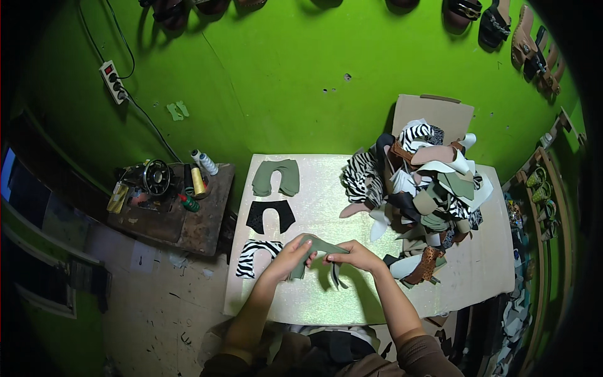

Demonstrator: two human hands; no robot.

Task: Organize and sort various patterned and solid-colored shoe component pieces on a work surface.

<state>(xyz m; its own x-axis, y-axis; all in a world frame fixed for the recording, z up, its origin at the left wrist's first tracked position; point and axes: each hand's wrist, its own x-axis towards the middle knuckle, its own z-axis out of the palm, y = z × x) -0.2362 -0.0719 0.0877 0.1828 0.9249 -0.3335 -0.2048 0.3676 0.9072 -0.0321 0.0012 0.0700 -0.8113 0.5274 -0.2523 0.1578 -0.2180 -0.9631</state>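
Between my hands, above the near middle of the table (402,295), is an olive-green shoe upper piece (323,245) with a curved shape. My left hand (292,256) grips its left end, and my right hand (355,256) pinches the right end. Dark and pale strips hang below the right fingers; whether they belong to the same piece I cannot tell. Along the table's left side lie three arch-shaped groups: olive-green uppers (267,177) at the back, a black upper (254,217) in the middle, and zebra-striped uppers (246,261) beside my left wrist.
A heap of mixed cut pieces (433,188) covers the table's right, with a cardboard box (433,107) behind. Left of the table, a sewing machine (156,179) and thread cones (198,180) stand on a wooden stand (207,220). Sandals (496,25) hang on the green wall.
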